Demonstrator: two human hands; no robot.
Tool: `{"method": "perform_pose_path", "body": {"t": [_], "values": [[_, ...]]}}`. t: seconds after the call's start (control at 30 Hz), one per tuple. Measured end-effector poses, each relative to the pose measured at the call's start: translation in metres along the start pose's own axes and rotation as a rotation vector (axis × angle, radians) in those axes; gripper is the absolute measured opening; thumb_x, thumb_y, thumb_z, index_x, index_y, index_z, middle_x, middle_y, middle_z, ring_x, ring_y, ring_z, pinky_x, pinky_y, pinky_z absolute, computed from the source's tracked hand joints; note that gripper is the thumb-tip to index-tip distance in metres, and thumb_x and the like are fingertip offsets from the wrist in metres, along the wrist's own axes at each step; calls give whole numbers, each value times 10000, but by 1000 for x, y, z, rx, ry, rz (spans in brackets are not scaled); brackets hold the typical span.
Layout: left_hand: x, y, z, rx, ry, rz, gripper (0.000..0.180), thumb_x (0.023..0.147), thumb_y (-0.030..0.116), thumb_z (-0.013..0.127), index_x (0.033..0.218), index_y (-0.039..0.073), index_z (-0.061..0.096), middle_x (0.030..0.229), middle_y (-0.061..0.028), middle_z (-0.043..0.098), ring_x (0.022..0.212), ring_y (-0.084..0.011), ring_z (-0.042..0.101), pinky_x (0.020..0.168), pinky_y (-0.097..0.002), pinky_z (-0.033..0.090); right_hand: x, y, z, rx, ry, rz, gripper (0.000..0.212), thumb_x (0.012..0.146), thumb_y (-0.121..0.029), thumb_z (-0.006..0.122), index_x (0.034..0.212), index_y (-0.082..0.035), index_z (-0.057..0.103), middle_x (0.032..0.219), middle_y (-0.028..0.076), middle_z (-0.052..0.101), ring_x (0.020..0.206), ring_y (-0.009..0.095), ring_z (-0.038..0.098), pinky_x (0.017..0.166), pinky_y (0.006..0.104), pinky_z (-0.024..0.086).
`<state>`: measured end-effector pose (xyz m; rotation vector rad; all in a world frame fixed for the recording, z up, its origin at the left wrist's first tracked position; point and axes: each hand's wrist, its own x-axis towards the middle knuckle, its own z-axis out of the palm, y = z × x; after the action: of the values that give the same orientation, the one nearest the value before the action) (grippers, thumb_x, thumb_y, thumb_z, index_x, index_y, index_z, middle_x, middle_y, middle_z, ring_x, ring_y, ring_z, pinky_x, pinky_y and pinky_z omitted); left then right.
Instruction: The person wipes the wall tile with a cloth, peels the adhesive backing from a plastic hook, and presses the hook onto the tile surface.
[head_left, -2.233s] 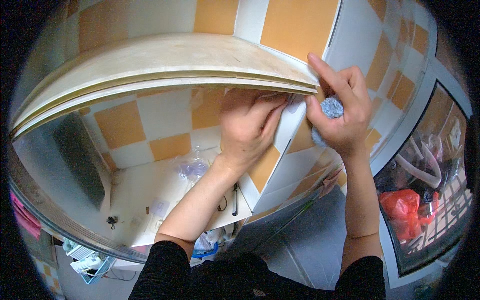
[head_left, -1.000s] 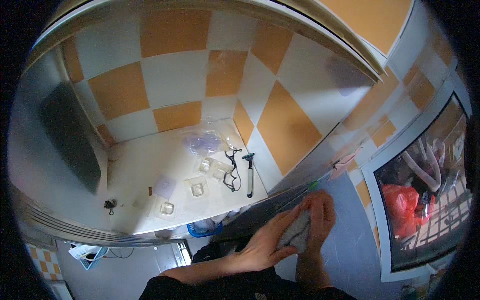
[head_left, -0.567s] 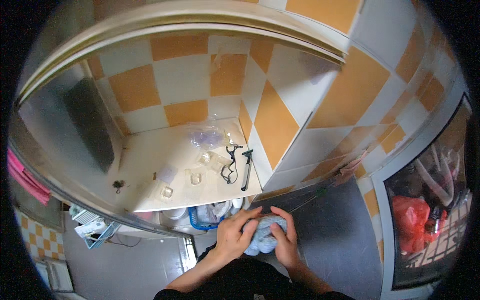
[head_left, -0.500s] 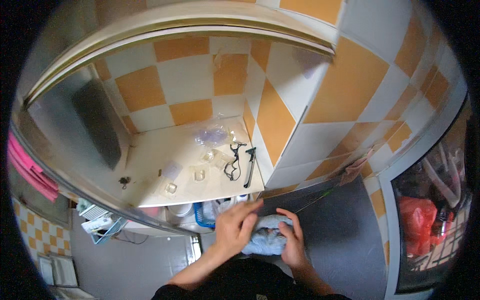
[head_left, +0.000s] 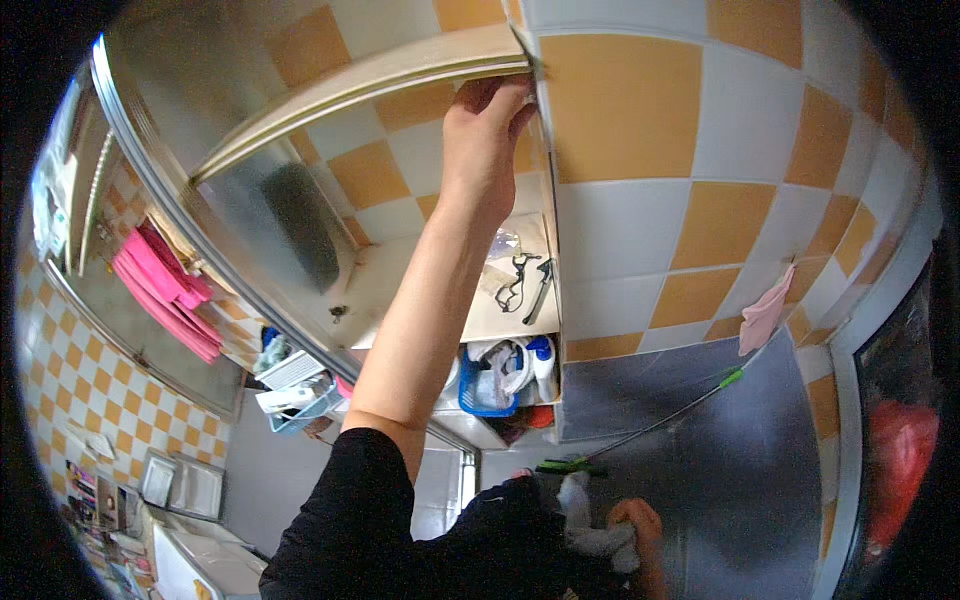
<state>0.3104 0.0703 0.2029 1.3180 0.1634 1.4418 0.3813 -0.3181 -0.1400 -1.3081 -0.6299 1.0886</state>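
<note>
My left hand is raised to the right end of the upper shelf, its bent fingers up against the shelf's underside beside the wall. Its fingertips are partly hidden, so whatever they grip does not show. Low at the right, my right hand is closed on a pale grey-blue cloth, which hangs loosely beside my dark clothing. On the lower shelf, under my left forearm, lie a black tangled strap and a black razor.
Below the lower shelf stands a blue basket with white things and a bottle. A long-handled tool with green ends lies across the grey floor. Pink towels hang at left; a pale pink cloth hangs at right.
My left hand has left the cloth and risen to the upper shelf. My right hand has moved lower and rightward with the cloth, now hanging loose. The view has shifted.
</note>
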Motion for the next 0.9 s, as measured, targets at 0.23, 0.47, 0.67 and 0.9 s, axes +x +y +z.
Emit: {"method": "perform_pose_path", "body": {"t": [0.23, 0.47, 0.67, 0.9], "values": [[10, -4, -2, 32, 84, -32, 234, 959, 123, 577, 1156, 0, 612, 1101, -105, 669, 1021, -227, 633, 892, -374, 508, -24, 56, -33, -42, 133, -234, 363, 1028, -323, 511, 845, -25, 608, 802, 115, 634, 721, 224, 578, 730, 405, 481], [0, -17, -38, -208, 33, -232, 261, 966, 76, 542, 1217, 1, 550, 1126, -125, 616, 1008, -225, 628, 927, -369, 566, -38, 36, -47, 73, 259, -88, 359, 1012, -300, 510, 829, -21, 643, 826, 98, 645, 823, 225, 608, 834, 383, 463], [-20, -20, -35, -447, -73, -296, 366, 1011, 217, 573, 1331, 50, 516, 1300, -106, 567, 1099, -255, 599, 1002, -387, 470, -41, 40, -63, 201, 213, -1, 360, 1014, -294, 501, 840, -15, 648, 833, 108, 644, 821, 224, 601, 827, 376, 460], [-2, -20, -15, 251, -9, -7, 329, 1006, 248, 622, 1231, 9, 647, 1181, -90, 680, 1005, -149, 642, 887, -330, 531, -28, 35, -58, 13, 172, 8, 342, 998, -308, 538, 825, -20, 599, 789, 102, 597, 694, 187, 534, 677, 348, 430]]}}
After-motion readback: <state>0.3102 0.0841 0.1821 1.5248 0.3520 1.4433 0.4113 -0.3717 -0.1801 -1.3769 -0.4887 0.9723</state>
